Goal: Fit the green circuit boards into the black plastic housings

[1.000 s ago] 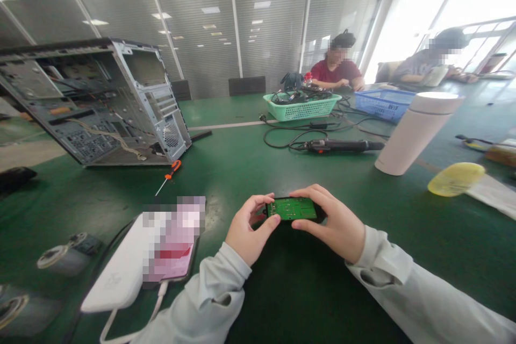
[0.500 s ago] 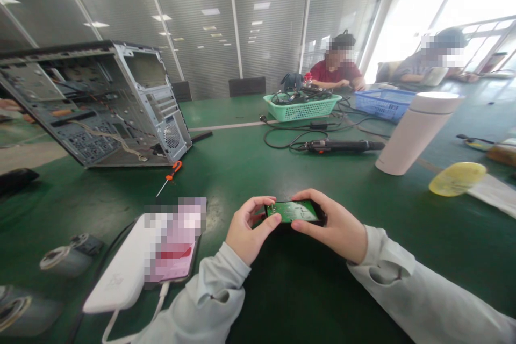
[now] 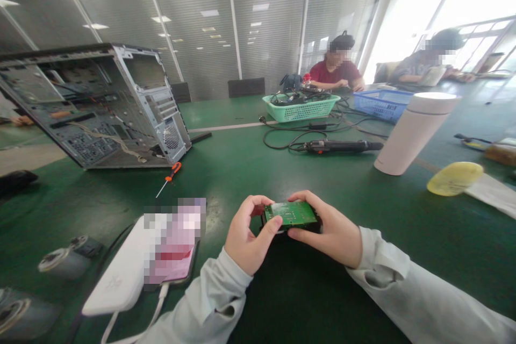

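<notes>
**Small green board held in both hands, right of the PC case**

Obs. Landmark: open computer case (image 3: 100,107), lying tilted on the green surface (image 3: 250,172).

- Circuit board (image 3: 291,213): to the right of the case and nearer the camera, held just above the surface, tilted slightly.
- A dark part (image 3: 315,225) shows under its right end. Cannot tell whether the two are joined.
- Left hand (image 3: 245,239): closed on the board's left end, thumb on the near corner, fingers curled round the far side.
- Right hand (image 3: 330,228): closed on the right end, fingers along the far edge, thumb under the near edge.
- Both hands grip the one board. They are close together but not touching.
- Orange-handled screwdriver (image 3: 171,174): just off the case's near right corner.
- White power bank (image 3: 121,274): nearer than the case, to the left of the hands, with a cable attached.
- White flask (image 3: 413,131) and black power tool (image 3: 342,145): well to the right of the case.
- Green basket (image 3: 300,107): right of the case and farther back. Two other people sit beyond it.

Judgement on handling:

- Keep fingertips on the board's edges and off the copper face.
- Share the load evenly between the hands so the board does not flex.
- If it sits in the dark part, work it evenly from both ends rather than levering at one corner.
- Stay low over the surface so a slip costs little.
</notes>
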Tool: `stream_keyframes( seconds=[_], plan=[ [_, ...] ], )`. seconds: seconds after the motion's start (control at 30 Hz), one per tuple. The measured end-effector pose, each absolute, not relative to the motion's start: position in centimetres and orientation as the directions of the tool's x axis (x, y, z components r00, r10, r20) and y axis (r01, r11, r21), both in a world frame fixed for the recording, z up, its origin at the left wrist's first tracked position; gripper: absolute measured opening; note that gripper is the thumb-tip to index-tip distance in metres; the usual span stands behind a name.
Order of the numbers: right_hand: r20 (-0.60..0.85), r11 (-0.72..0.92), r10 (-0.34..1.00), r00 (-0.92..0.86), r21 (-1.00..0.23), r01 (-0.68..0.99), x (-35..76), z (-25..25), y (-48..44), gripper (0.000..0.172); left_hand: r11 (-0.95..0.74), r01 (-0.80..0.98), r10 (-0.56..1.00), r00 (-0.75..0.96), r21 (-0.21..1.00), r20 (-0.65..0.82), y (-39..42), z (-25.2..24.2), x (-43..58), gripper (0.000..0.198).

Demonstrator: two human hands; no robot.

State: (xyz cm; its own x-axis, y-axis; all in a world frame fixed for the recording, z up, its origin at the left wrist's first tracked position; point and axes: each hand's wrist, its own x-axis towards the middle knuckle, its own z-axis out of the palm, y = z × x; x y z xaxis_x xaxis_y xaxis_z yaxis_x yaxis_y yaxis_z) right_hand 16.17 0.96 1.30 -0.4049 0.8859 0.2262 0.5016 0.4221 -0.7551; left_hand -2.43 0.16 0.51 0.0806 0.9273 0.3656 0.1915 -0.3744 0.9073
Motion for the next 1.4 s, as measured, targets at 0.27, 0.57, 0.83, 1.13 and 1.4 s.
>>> stream_keyframes(
  seconds=[0.27, 0.57, 0.83, 1.13, 1.4],
  plan=[
    [0.296, 0.420, 0.888, -0.351, -0.832, 0.362, 16.0, 0.2, 1.5, 0.034, -0.281, 0.009, 0.957, -0.070, 0.960, 0.281, 0.8, 0.4, -2.4, 0.023],
    [0.301, 0.434, 0.887, -0.350, -0.801, 0.412, 16.5, 1.5, 1.3, 0.036, -0.483, 0.608, 0.862, 0.205, 0.630, 0.464, 0.2, 1.5, -3.1, 0.027],
    [0.214, 0.366, 0.873, -0.438, -0.881, 0.300, 17.0, 1.2, 1.7, 0.070, -0.366, 0.550, 0.911, 0.045, 0.751, 0.411, 0.5, 1.3, -3.0, 0.021],
    [0.180, 0.452, 0.827, -0.533, -0.775, 0.440, 17.5, 1.3, 1.7, 0.062, -0.112, 0.030, 0.983, -0.140, 0.993, 0.115, 1.6, 1.1, -3.4, 0.026],
    [0.245, 0.496, 0.864, -0.441, -0.567, 0.658, 17.0, 1.4, 1.4, 0.032, 0.085, -0.332, 0.990, -0.075, 0.939, -0.116, 1.9, -0.1, -3.2, 0.034]
  ],
)
